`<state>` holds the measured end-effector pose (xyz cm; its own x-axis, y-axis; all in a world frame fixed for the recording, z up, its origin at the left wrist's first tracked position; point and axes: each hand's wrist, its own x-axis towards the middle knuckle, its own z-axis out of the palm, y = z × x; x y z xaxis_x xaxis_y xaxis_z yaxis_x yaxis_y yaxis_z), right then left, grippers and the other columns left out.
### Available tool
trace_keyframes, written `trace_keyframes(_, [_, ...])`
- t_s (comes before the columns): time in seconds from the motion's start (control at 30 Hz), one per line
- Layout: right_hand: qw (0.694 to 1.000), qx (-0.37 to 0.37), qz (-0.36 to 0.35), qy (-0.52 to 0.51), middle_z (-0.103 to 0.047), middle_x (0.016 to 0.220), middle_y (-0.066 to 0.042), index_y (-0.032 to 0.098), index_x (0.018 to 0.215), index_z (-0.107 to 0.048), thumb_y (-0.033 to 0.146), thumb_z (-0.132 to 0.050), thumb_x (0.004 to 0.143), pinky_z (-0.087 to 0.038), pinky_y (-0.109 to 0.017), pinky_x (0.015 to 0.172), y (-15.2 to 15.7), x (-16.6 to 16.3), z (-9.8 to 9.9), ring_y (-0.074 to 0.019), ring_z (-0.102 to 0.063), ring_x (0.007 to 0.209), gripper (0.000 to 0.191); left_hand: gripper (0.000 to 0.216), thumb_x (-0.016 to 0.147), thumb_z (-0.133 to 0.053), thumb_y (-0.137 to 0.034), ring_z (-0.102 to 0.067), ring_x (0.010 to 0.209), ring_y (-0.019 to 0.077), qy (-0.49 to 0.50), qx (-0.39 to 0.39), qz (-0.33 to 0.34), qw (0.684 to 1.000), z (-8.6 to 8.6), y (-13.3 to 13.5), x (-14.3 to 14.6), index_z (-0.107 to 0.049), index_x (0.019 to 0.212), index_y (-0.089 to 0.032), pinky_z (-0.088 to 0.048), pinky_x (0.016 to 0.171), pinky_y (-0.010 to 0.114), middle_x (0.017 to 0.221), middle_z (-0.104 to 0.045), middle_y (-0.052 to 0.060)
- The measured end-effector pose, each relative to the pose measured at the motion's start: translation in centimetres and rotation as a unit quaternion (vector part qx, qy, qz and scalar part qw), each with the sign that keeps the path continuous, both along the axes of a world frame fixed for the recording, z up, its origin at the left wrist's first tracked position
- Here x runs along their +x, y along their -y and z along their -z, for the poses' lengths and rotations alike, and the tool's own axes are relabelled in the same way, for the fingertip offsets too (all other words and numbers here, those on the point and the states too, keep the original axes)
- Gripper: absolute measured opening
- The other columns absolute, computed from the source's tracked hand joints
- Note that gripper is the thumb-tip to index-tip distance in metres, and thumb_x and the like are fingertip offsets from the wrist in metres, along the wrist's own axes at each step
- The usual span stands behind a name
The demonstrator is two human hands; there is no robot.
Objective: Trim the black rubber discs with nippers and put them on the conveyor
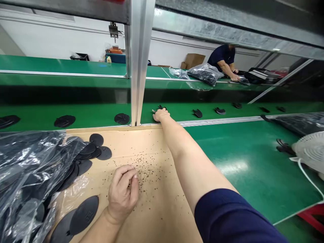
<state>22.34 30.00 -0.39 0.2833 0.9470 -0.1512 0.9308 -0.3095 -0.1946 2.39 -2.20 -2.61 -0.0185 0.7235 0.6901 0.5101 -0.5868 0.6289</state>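
My left hand (123,189) hovers over the tan cardboard sheet (154,219), fingers curled and thumb drawn in against them. Whether a small thing sits inside that pinch is hidden. Stretched out to the green conveyor belt, my right hand (161,114) has its fingers bent down at a black part (162,107), mostly covered by the hand. A small shiny metal bit shows at its left side. Tiny black scraps (145,168) lie strewn over the cardboard. To the left, flat black oval discs (84,215) rest near a clear plastic bag (27,168) of similar discs.
Several black parts (122,118) lie spaced along the belt (98,116). A metal post (141,64) rises between my reach and the belt's left stretch. A white fan (310,152) stands at right. Across the line, a person (222,62) handles something beside plastic bags (205,73).
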Motion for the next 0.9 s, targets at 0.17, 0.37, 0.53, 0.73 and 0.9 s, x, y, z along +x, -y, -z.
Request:
trace_keyframes(0.17, [0.995, 0.095, 0.002, 0.005, -0.047, 0.132, -0.02, 0.01, 0.128, -0.051, 0.027, -0.054, 0.088, -0.033, -0.05, 0.102, 3.1, 1.7, -2.4, -0.0334, -0.042, 0.124, 0.044, 0.035, 0.075, -0.062, -0.006, -0.06, 0.089, 0.0216, 0.041, -0.023, -0.003, 0.999, 0.0, 0.2, -0.1, -0.065, 0.105, -0.025, -0.056, 0.068, 0.033, 0.099, -0.059, 0.009])
trace_keyframes(0.37, [0.936, 0.306, -0.072, -0.159, -0.062, 0.119, -0.006, 0.019, 0.117, -0.055, 0.026, -0.053, 0.086, -0.043, -0.033, 0.098, 13.4, 0.7, -5.4, -0.0196, -0.057, 0.109, 0.032, 0.028, 0.076, -0.07, -0.031, -0.058, 0.065, 0.0136, 0.213, -0.201, -0.032, 0.956, -0.5, 0.2, 0.1, -0.064, 0.1, -0.02, -0.051, 0.058, 0.026, 0.089, -0.062, 0.006])
trace_keyframes(0.53, [0.789, 0.327, -0.21, -0.476, -0.068, 0.097, -0.003, 0.019, 0.101, -0.058, 0.029, -0.06, 0.078, -0.054, -0.032, 0.082, 24.6, -4.6, -3.5, -0.017, -0.064, 0.087, 0.025, 0.043, 0.085, -0.05, -0.059, -0.048, 0.045, 0.0098, 0.458, -0.506, 0.153, 0.714, -2.3, -0.9, -1.8, -0.058, 0.097, -0.018, -0.032, 0.035, 0.018, 0.069, -0.06, 0.005])
trace_keyframes(0.73, [0.763, 0.322, -0.275, -0.488, -0.066, 0.1, -0.004, 0.021, 0.097, -0.063, 0.027, -0.062, 0.077, -0.054, -0.033, 0.084, 31.3, -8.4, -0.5, -0.0178, -0.064, 0.091, 0.021, 0.045, 0.088, -0.046, -0.056, -0.043, 0.043, 0.0077, 0.542, -0.582, 0.253, 0.551, -3.6, -0.6, -4.6, -0.062, 0.087, -0.014, -0.029, 0.03, 0.015, 0.068, -0.059, 0.007])
trace_keyframes(0.9, [0.766, 0.357, -0.326, -0.425, -0.058, 0.124, -0.012, 0.021, 0.103, -0.064, 0.024, -0.063, 0.078, -0.045, -0.041, 0.101, 31.9, -7.6, 0.7, -0.0239, -0.053, 0.12, 0.025, 0.013, 0.077, -0.056, -0.004, -0.057, 0.055, 0.008, 0.562, -0.518, 0.223, 0.605, -3.1, -0.3, -3.8, -0.06, 0.086, -0.011, -0.049, 0.048, 0.016, 0.072, -0.062, 0.005])
